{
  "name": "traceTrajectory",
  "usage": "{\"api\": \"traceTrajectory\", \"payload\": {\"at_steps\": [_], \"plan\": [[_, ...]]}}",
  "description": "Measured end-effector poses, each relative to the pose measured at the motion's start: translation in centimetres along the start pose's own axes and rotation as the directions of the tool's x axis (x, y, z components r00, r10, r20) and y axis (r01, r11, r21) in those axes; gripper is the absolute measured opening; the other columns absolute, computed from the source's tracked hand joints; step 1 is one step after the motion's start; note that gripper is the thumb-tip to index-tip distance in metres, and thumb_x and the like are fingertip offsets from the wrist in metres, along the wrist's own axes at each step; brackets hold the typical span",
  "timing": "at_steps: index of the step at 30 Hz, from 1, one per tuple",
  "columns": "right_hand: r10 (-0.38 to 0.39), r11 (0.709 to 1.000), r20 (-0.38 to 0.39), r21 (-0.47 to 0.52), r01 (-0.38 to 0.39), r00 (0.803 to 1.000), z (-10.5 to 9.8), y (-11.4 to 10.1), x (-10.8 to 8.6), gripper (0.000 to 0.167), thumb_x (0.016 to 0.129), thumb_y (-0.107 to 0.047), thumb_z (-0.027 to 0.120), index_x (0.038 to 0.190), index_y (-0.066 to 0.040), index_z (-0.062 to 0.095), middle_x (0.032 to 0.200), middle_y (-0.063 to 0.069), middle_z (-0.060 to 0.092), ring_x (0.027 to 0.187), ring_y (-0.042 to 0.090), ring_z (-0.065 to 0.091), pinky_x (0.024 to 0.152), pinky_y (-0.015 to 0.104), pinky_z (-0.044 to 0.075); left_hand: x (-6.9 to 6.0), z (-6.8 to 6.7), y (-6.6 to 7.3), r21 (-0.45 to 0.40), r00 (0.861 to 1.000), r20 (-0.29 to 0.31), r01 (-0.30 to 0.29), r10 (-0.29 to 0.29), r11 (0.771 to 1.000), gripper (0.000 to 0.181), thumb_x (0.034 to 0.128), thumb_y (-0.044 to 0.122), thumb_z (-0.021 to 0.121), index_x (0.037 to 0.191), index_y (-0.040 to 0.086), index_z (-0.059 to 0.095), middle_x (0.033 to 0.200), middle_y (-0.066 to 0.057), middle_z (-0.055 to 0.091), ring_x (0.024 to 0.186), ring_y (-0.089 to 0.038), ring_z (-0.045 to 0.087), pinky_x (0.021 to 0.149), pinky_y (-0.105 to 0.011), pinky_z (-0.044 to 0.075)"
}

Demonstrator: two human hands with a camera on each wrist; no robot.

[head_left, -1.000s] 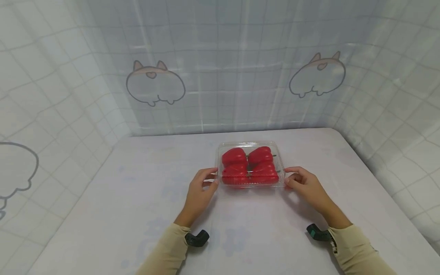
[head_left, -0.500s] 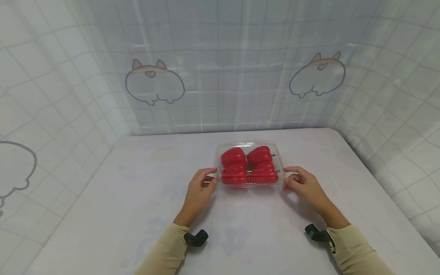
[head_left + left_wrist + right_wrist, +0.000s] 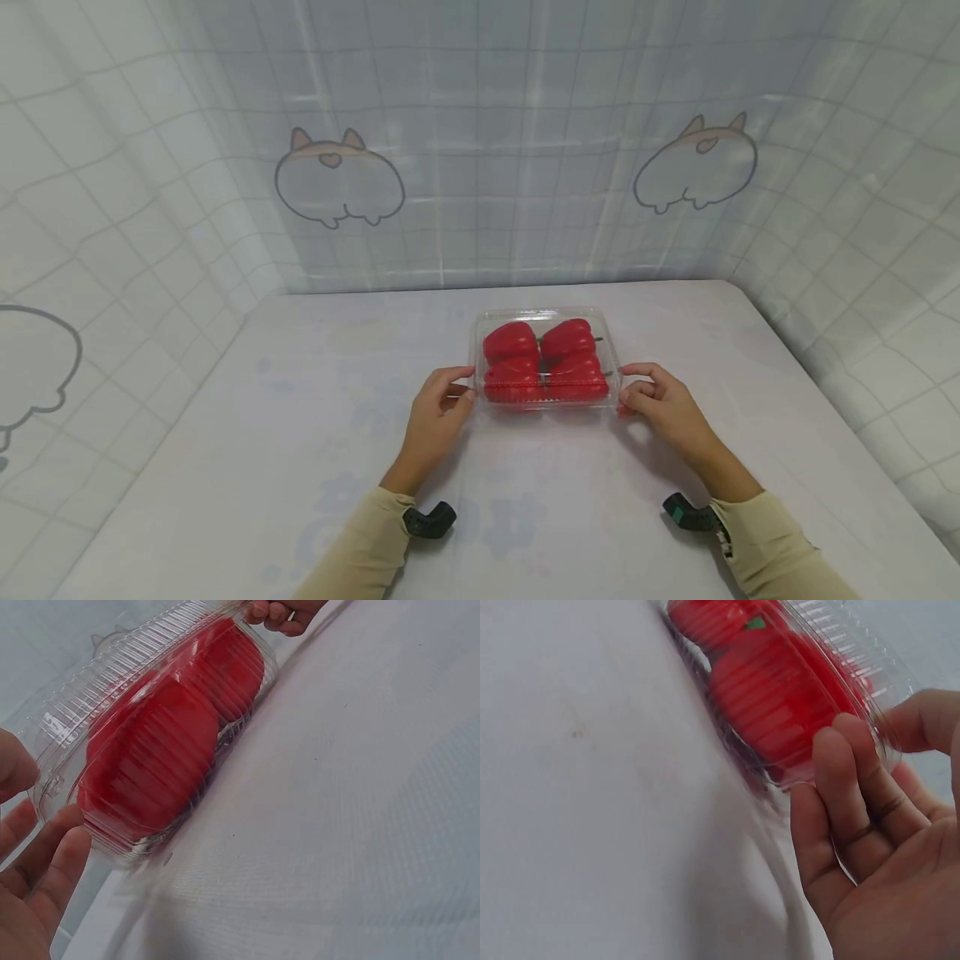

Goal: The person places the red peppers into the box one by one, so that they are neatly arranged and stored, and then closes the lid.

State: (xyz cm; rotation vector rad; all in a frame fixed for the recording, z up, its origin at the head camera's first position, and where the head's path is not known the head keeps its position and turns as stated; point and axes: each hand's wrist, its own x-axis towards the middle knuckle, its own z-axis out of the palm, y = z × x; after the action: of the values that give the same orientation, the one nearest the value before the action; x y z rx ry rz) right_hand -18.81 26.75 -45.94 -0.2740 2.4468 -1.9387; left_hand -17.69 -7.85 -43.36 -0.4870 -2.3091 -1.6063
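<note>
A clear plastic clamshell box [image 3: 543, 315] lies on the table, its lid down. Several red bell peppers [image 3: 573, 375] show through the plastic, some with green stems. At its left side my left hand [image 3: 435, 421] holds the edge near the front corner; in the left wrist view its fingers [image 3: 64, 859] lie against the side wall. My right hand [image 3: 671, 412] grips the opposite edge, and in the right wrist view thumb and fingers [image 3: 836, 761] meet at the rim. Part of each hand's hold is hidden behind the plastic.
A pale cloth with faint prints covers the table [image 3: 315, 383]. Grid-patterned curtains [image 3: 517, 167] with cartoon animal outlines hang behind and on both sides. A dark wrist camera [image 3: 430, 520] sits at the left cuff, another wrist camera [image 3: 690, 511] at the right.
</note>
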Motion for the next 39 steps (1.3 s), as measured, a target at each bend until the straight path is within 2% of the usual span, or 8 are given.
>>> {"api": "traceTrajectory", "payload": {"at_steps": [7,10,14,20,23,28,33,39], "plan": [[0.034,0.999,-0.016,0.024,-0.034,0.999,0.3,-0.5,-0.1,0.039,0.1,-0.007,0.058,0.134,0.005,0.043,0.097,0.023,0.066,0.079,0.017,0.067,0.08,0.027,0.057,0.4,0.3,-3.5,0.016,0.999,-0.03,0.024,-0.023,1.0,0.038,0.0953,0.001,0.064,0.133,0.002,0.06,0.129,-0.017,0.056,0.104,-0.028,0.065,0.091,-0.044,0.055],[0.031,0.999,-0.029,0.022,-0.031,0.999,0.5,-0.5,-0.1,0.037,0.099,-0.005,0.057,0.133,0.005,0.045,0.095,0.024,0.066,0.077,0.017,0.066,0.078,0.026,0.057,0.5,0.1,-4.1,0.016,0.998,-0.051,0.044,-0.043,0.999,0.036,0.0959,0.005,0.065,0.132,0.006,0.06,0.128,-0.011,0.056,0.103,-0.022,0.066,0.089,-0.041,0.055],[0.041,0.999,-0.047,0.036,-0.04,0.998,0.8,-0.5,0.0,0.036,0.098,-0.002,0.056,0.132,0.006,0.045,0.091,0.022,0.065,0.076,0.016,0.064,0.076,0.026,0.057,0.5,-0.1,-4.4,0.016,0.996,-0.047,0.076,-0.075,0.997,0.03,0.0965,0.01,0.067,0.127,0.01,0.064,0.124,-0.003,0.058,0.102,-0.018,0.066,0.089,-0.038,0.055],[0.066,0.998,-0.07,0.015,-0.065,0.995,0.9,-0.7,0.0,0.035,0.098,-0.002,0.054,0.131,0.005,0.044,0.09,0.021,0.064,0.077,0.017,0.063,0.076,0.025,0.056,0.4,-0.1,-4.5,0.028,0.993,-0.024,0.118,-0.117,0.993,0.026,0.0972,0.015,0.065,0.123,0.015,0.067,0.121,-0.001,0.06,0.102,-0.018,0.065,0.089,-0.039,0.055],[0.07,0.998,-0.077,0.01,-0.069,0.995,0.9,-0.9,-0.1,0.034,0.098,-0.002,0.054,0.131,0.004,0.044,0.09,0.02,0.064,0.078,0.018,0.063,0.076,0.025,0.056,0.4,-0.2,-4.7,0.017,0.991,0.006,0.134,-0.134,0.991,0.025,0.098,0.016,0.064,0.122,0.015,0.068,0.117,0.0,0.063,0.102,-0.018,0.064,0.089,-0.038,0.054],[0.078,0.996,-0.069,0.052,-0.075,0.995,0.9,-0.9,-0.1,0.031,0.098,0.0,0.053,0.126,0.005,0.044,0.087,0.012,0.064,0.077,0.016,0.063,0.075,0.026,0.056,0.5,-0.3,-4.8,-0.004,0.983,0.061,0.176,-0.175,0.984,0.023,0.0993,0.016,0.063,0.122,0.015,0.068,0.103,-0.002,0.069,0.093,-0.016,0.065,0.083,-0.032,0.055],[0.089,0.991,-0.059,0.109,-0.082,0.994,0.9,-0.5,-0.1,0.028,0.098,-0.002,0.053,0.124,0.004,0.044,0.086,0.005,0.066,0.077,0.014,0.065,0.075,0.028,0.058,0.4,-0.3,-4.7,-0.055,0.981,0.077,0.185,-0.181,0.981,0.024,0.1001,0.014,0.063,0.123,0.013,0.066,0.098,-0.006,0.068,0.089,-0.02,0.066,0.08,-0.028,0.055],[0.091,0.987,-0.051,0.139,-0.083,0.995,0.9,-0.4,-0.2,0.029,0.1,-0.005,0.054,0.125,0.004,0.042,0.091,0.01,0.067,0.079,0.014,0.066,0.076,0.029,0.058,0.3,-0.1,-4.4,-0.077,0.979,0.083,0.19,-0.184,0.979,0.024,0.1005,0.013,0.062,0.125,0.013,0.065,0.097,-0.008,0.067,0.088,-0.023,0.066,0.078,-0.027,0.055]]}}
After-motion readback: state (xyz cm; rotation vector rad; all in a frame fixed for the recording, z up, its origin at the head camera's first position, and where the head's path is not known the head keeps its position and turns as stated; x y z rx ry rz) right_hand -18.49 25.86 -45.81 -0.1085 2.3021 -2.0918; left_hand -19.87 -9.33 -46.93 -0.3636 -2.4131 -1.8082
